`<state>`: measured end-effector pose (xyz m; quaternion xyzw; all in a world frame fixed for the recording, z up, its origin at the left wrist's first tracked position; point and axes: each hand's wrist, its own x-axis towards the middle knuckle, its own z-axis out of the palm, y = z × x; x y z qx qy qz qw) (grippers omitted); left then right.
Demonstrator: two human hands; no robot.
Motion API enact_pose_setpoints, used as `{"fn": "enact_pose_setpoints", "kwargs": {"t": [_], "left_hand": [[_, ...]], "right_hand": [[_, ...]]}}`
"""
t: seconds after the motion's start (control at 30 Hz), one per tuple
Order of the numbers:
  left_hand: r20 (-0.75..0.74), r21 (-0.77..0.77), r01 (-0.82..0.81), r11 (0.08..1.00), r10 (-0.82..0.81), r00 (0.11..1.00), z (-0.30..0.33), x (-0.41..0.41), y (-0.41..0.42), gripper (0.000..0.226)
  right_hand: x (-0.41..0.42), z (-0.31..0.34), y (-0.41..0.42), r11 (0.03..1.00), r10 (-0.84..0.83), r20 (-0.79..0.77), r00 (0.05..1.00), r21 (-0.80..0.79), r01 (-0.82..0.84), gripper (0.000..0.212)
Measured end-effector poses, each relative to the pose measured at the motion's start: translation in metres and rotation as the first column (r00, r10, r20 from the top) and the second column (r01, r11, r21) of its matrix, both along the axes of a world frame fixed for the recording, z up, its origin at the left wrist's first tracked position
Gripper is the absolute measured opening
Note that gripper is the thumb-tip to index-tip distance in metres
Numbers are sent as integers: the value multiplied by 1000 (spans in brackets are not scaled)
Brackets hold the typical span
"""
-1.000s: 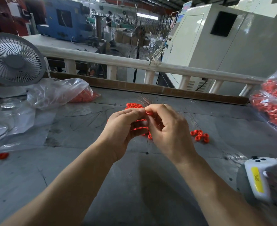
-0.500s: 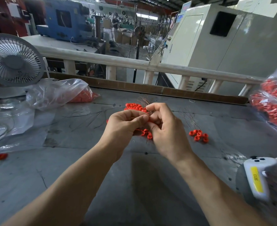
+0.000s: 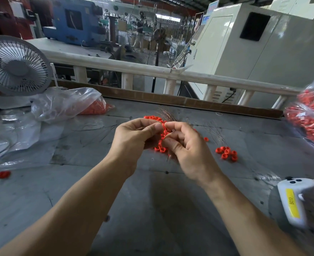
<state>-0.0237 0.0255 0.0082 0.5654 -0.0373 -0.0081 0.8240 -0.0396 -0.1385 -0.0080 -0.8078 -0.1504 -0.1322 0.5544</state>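
Above the middle of the grey table (image 3: 152, 200), my left hand (image 3: 134, 137) and my right hand (image 3: 187, 150) meet fingertip to fingertip. The right hand grips a bundle of thin wires (image 3: 166, 115) whose ends fan out above its fingers. With thumb and forefinger, the left hand pinches something small at that bundle; what it is stays hidden. A pile of small red rings (image 3: 160, 145) lies on the table under and behind both hands. A smaller cluster of red rings (image 3: 226, 153) sits to the right.
A white desk fan (image 3: 14, 65) stands at the back left, with a clear bag of red rings (image 3: 69, 104) beside it. Another bag of red rings (image 3: 311, 122) is at the right edge. A white controller (image 3: 293, 198) lies front right. One red ring (image 3: 3, 174) lies far left.
Both hands have lifted a little and turned; the right hand's fingers now curl round the wires and the red rings under the hands show more.
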Motion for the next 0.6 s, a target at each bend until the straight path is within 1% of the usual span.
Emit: {"fn": "enact_pose_setpoints", "kwargs": {"t": [0.1,0.27,0.33,0.47,0.6], "left_hand": [[12,-5,-49,999,49,999,0,3,4,10],[10,-49,-77,996,77,997,1,0,2,26],[12,-55,-85,995,86,996,1,0,3,23],[-4,-91,-133,987,133,991,1,1,3,6],[-23,-93,-193,977,192,981,1,0,1,9]], "right_hand": [[-2,2,-3,999,28,-33,999,23,-27,22],[-3,4,-3,998,55,-24,998,25,-55,19],[-3,3,-3,999,37,-22,999,32,-36,18],[-2,3,-7,1000,-26,3,1000,-4,26,15],[-5,5,-4,998,-40,29,999,-38,41,15]]}}
